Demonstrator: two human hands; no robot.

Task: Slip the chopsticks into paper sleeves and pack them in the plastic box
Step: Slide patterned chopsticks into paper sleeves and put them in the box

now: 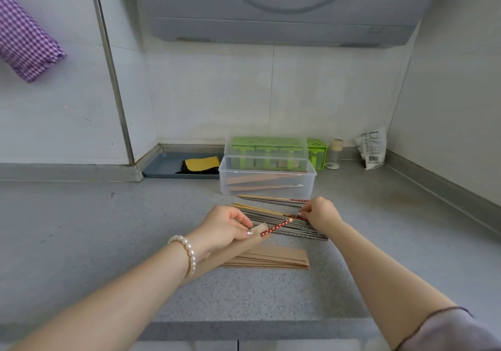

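My left hand (226,227) grips a brown paper sleeve (217,258) with one red-patterned wooden chopstick (276,226) sticking out of its mouth. My right hand (321,213) pinches the red end of another wooden chopstick (260,209) lying in the loose pile of wooden and metal chopsticks (271,219) on the counter. A stack of flat paper sleeves (273,261) lies nearer to me. The clear plastic box (267,179) stands open behind the pile, with sleeved chopsticks inside.
A green perforated holder (315,151) sits behind the box's raised lid (267,147). A small jar (336,152) and a white packet (372,148) stand at the back right. A grey tray with a yellow sponge (202,164) is at the back left. Overhead hangs a range hood (282,8).
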